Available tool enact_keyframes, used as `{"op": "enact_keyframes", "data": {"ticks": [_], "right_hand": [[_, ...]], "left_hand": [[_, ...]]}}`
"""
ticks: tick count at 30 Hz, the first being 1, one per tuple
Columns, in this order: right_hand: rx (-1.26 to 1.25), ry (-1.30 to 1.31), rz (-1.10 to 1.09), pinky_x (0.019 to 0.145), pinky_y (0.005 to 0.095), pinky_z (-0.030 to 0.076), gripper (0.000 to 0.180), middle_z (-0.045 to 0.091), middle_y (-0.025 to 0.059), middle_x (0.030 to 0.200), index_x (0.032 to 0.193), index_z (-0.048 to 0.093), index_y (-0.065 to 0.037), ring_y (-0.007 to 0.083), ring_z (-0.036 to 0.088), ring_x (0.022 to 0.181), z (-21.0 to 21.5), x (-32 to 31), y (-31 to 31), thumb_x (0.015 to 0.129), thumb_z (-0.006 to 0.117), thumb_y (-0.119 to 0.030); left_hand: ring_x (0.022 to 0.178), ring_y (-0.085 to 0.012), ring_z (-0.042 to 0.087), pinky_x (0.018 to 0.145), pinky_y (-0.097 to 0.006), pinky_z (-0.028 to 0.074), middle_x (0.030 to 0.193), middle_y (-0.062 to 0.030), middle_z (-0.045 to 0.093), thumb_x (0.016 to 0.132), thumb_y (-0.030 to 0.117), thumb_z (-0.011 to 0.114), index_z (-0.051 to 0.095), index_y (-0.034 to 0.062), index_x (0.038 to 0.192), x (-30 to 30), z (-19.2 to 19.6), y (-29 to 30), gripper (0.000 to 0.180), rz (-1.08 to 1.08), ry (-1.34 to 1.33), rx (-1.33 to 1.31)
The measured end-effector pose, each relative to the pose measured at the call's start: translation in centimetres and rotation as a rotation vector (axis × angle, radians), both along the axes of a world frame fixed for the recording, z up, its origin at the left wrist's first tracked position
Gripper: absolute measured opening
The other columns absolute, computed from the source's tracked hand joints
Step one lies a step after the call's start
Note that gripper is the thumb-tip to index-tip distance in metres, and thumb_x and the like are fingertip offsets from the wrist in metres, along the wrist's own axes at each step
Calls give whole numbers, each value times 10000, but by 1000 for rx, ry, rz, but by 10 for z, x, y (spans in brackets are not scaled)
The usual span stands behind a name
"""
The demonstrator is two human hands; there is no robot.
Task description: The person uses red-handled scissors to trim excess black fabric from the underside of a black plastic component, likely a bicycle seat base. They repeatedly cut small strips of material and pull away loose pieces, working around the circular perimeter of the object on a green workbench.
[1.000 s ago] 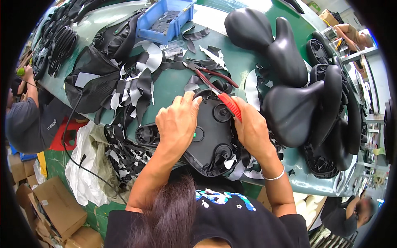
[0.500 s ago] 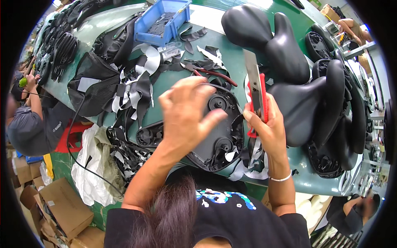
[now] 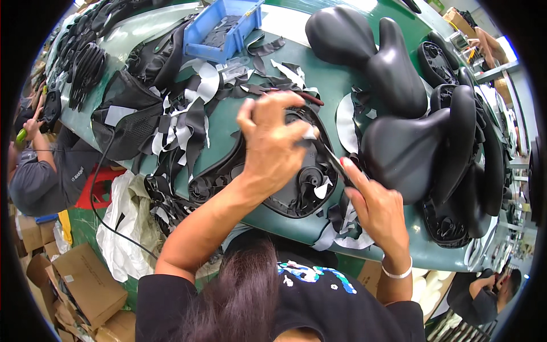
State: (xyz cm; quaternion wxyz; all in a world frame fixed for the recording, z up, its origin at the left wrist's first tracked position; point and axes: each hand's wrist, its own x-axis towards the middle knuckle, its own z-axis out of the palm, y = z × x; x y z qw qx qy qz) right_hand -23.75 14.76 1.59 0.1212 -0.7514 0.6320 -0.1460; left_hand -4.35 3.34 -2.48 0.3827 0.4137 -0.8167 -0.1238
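Note:
A black bicycle saddle (image 3: 283, 200) lies underside up on the green table in front of me. Over its far part is my left hand (image 3: 272, 139), fingers curled and slightly blurred, pinching a small flap of cover material (image 3: 310, 134) with a white side. My right hand (image 3: 377, 210) grips a utility knife (image 3: 333, 158) at the saddle's right edge. Its blade points up and left toward the pinched flap; most of the red handle is hidden in my palm. Red-handled pliers (image 3: 312, 100) lie just beyond the saddle, partly covered by my left hand.
Black and white trimmings (image 3: 191, 128) lie left of the saddle. A blue bin (image 3: 213, 52) stands at the back. Several finished black saddles (image 3: 399, 142) are piled on the right. A dark cable (image 3: 100, 188) hangs down at left, near a person at work (image 3: 45, 176).
My right hand has lowered the knife from upright to the saddle's right edge. My left hand has shifted slightly right and closed from spread fingers onto the flap.

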Motion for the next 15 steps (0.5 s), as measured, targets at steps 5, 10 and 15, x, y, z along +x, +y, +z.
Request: {"op": "enact_keyframes", "data": {"ticks": [5,10,15], "right_hand": [[121,79,-28,478,395,394,490,548,110,615,1308,551,-201,291,537,495,25,9,19,828,645,-175],[142,88,252,536,379,432,440,635,99,733,1228,626,-212,280,576,588,44,-39,-67,792,662,-163],[87,237,381,511,378,401,490,499,77,607,1307,559,-261,255,529,545,37,-3,-73,828,631,-190]], "left_hand": [[1178,-300,480,951,-372,361,1308,-115,482,814,135,698,708,96,914,22,-6,-12,108,274,526,165],[1022,-157,534,964,-306,366,1095,-72,619,937,256,599,645,23,1023,46,22,20,253,112,850,761],[713,-163,581,835,-342,495,738,-50,570,1007,276,457,544,43,864,60,26,27,287,-223,1133,713]]}}
